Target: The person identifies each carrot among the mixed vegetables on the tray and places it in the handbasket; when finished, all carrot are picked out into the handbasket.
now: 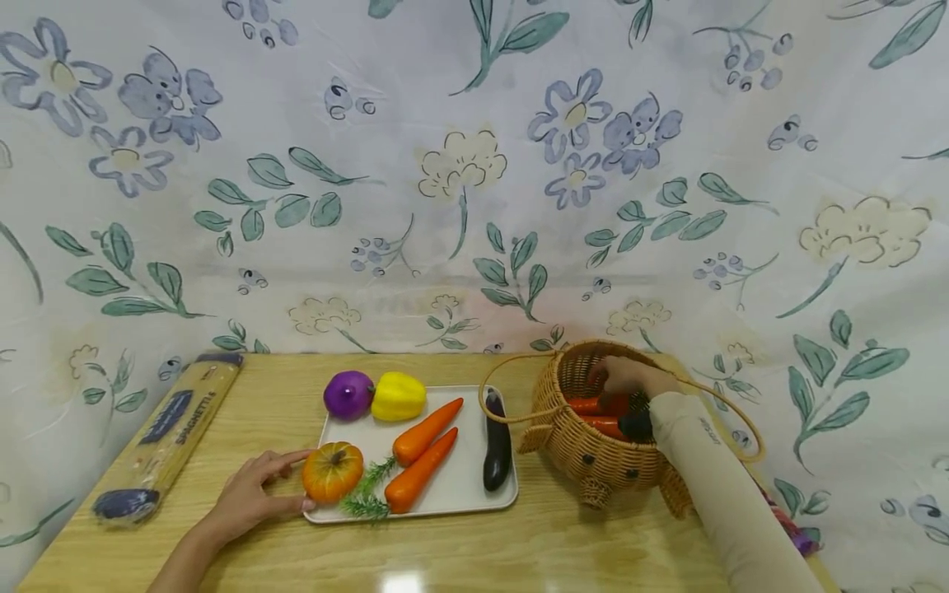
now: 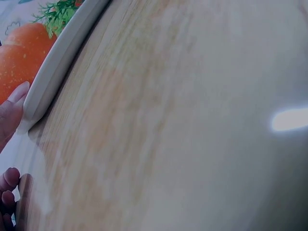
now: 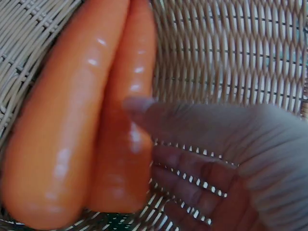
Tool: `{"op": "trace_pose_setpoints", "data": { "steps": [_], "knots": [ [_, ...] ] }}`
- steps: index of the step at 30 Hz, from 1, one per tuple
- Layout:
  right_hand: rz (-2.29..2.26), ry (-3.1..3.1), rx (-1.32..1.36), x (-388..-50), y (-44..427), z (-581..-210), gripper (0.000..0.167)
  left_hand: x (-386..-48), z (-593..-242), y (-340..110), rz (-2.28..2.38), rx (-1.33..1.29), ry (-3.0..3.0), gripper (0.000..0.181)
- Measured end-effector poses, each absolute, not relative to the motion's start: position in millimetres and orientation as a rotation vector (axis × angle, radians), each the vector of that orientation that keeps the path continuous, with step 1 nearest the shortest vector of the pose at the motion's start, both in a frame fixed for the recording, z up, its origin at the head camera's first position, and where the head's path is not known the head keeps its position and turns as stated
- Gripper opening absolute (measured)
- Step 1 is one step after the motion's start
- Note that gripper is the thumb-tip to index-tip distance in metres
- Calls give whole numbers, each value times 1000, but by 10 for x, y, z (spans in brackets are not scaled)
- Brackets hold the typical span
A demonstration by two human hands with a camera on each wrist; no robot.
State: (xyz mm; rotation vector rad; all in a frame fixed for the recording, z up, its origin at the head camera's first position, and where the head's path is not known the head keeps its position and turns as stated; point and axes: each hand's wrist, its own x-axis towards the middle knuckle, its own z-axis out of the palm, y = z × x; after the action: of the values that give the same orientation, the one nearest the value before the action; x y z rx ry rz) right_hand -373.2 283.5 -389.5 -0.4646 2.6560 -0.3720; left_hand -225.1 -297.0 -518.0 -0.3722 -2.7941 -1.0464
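A white tray (image 1: 465,461) holds a small orange pumpkin (image 1: 332,472), a purple onion (image 1: 348,394), a yellow pepper (image 1: 399,396), two carrots and a dark eggplant (image 1: 497,441). My left hand (image 1: 255,494) touches the tray's left edge beside the pumpkin, fingers spread; its thumb (image 2: 12,110) lies at the tray's corner in the left wrist view. Inside the wicker basket (image 1: 593,453), my right hand (image 1: 630,379) reaches over carrots. The right wrist view shows its thumb against one carrot (image 3: 126,159), with another carrot (image 3: 60,125) alongside and the other fingers partly hidden.
A spaghetti package (image 1: 174,432) lies at the table's left side. The basket's handle loops (image 1: 511,418) stick out left and right, the left one over the tray's right end. Patterned cloth (image 1: 474,206) hangs behind the wooden table (image 1: 474,560). Something reddish-purple lies by the right edge.
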Motion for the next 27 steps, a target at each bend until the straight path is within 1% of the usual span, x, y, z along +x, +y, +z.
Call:
{"op": "trace_pose_setpoints", "data": {
  "steps": [4,6,8,9,12,17,19,22,27],
  "knots": [
    [-401,2651,-521,-3710,2832,-3787,41,-2255,-5205,-2956,-1068,-387,-2781,65],
    [-410,2660,-555,-3679,2806,-3684,44,-2258,-5213,-2955,-1068,-385,-2780,65],
    [-405,2673,-593,-3630,2744,-3555,42,-2260,-5221,-2964,-1058,-381,-2777,65],
    [-397,2685,-604,-3595,2698,-3484,44,-2260,-5221,-2971,-1056,-377,-2777,65],
    [-405,2727,-656,-3448,2499,-3266,46,-2248,-5209,-2992,-1048,-365,-2786,65],
    [-504,2854,-722,-3080,2065,-3051,40,-2243,-5173,-2998,-1053,-365,-2808,66],
    [-552,2904,-723,-2924,1858,-3052,38,-2245,-5173,-2996,-1045,-365,-2812,67],
    [-620,2949,-711,-2708,1535,-3151,36,-2250,-5171,-2992,-1021,-360,-2822,69],
    [-730,2863,-762,-2442,1007,-3506,32,-2246,-5166,-2991,-1020,-350,-2833,70]
  ]
}}
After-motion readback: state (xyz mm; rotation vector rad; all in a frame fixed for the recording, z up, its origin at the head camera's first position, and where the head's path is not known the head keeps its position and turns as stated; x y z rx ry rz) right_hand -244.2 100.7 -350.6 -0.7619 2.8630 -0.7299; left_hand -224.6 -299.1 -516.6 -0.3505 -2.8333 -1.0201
